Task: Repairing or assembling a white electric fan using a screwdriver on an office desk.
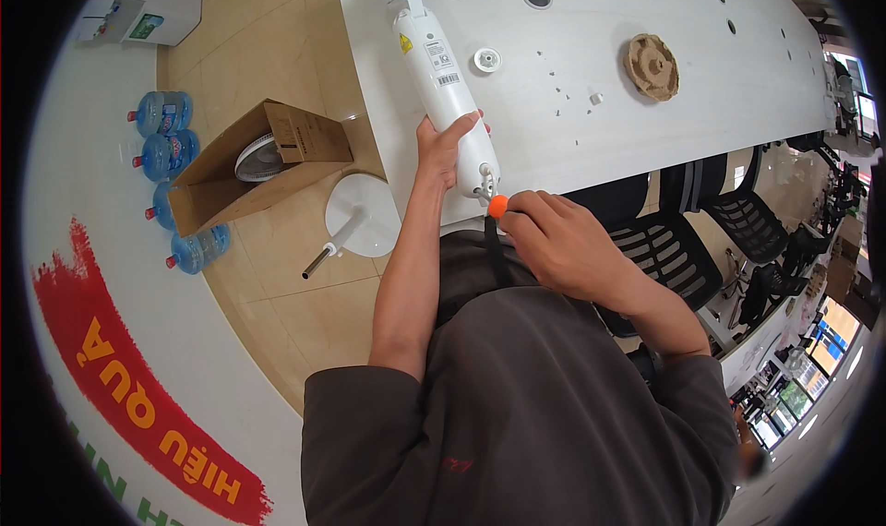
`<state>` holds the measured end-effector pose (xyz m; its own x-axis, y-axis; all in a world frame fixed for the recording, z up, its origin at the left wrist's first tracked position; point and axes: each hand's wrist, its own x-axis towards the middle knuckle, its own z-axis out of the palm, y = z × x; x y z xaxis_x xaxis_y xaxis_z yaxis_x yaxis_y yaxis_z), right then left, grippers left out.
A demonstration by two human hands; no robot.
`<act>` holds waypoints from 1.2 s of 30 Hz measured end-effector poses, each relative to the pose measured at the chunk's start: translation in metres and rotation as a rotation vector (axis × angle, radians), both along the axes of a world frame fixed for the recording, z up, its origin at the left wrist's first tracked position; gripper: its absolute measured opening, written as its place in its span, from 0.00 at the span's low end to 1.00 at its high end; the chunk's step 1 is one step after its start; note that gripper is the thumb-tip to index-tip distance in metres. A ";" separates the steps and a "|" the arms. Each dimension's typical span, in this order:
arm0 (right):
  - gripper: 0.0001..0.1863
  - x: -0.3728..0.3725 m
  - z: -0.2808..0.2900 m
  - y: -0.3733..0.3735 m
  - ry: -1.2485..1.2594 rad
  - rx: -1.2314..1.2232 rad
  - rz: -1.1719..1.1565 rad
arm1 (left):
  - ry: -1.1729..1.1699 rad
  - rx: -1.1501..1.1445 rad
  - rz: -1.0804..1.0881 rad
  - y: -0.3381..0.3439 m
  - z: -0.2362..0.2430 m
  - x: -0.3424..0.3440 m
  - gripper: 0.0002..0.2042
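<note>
A long white tubular appliance body (432,74) with labels lies over the table's near left edge. My left hand (443,143) is closed around it near its lower end. My right hand (549,235) grips an orange-handled tool (498,207), likely a screwdriver, at the fittings on the tube's near end; the tool's tip is too small to make out. A small white round part (487,60), scattered small bits and a brown molded pulp piece (652,67) lie on the white table (572,9).
An open cardboard box (305,134) holding a round white part, a white round base with a pole (362,208) and several water jugs (166,152) are on the floor at left. Black mesh chairs (664,258) line the table's right side.
</note>
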<state>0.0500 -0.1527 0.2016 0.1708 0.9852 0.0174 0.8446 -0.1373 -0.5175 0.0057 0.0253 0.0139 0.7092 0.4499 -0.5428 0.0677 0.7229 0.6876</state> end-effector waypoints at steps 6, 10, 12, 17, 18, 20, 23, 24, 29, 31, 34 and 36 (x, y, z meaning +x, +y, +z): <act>0.12 0.001 0.000 -0.003 -0.013 0.004 0.011 | 0.008 0.019 -0.012 0.000 0.000 0.000 0.22; 0.14 0.000 0.002 -0.010 0.023 -0.005 -0.001 | 0.008 0.020 -0.008 0.000 0.000 -0.001 0.22; 0.14 -0.002 -0.001 -0.013 0.032 -0.006 0.001 | 0.002 0.017 -0.004 0.000 -0.002 -0.001 0.22; 0.14 -0.003 -0.002 -0.020 0.161 0.063 0.005 | 0.015 0.009 -0.006 -0.001 0.003 0.001 0.21; 0.14 -0.003 -0.001 -0.021 0.159 0.064 0.005 | 0.014 0.010 -0.006 -0.001 0.003 0.001 0.21; 0.15 -0.004 0.002 -0.024 0.177 0.060 -0.002 | 0.013 0.016 -0.006 0.000 0.002 0.000 0.21; 0.14 -0.004 0.008 -0.028 0.187 0.029 0.004 | 0.014 0.020 -0.010 0.000 0.001 0.000 0.21; 0.14 -0.005 0.009 -0.029 0.187 0.029 0.005 | 0.013 0.020 -0.009 0.000 0.001 0.000 0.21; 0.15 -0.007 0.009 -0.029 0.160 0.046 -0.002 | 0.006 0.011 -0.013 0.001 0.002 0.000 0.21; 0.15 -0.007 0.008 -0.030 0.163 0.055 -0.015 | 0.004 0.006 -0.010 0.001 0.003 0.001 0.21; 0.16 -0.006 0.010 -0.031 0.160 0.076 -0.035 | -0.001 0.002 -0.009 0.001 0.002 0.001 0.21; 0.16 -0.005 0.012 -0.032 0.152 0.087 -0.041 | -0.005 0.004 -0.010 0.001 0.001 0.001 0.21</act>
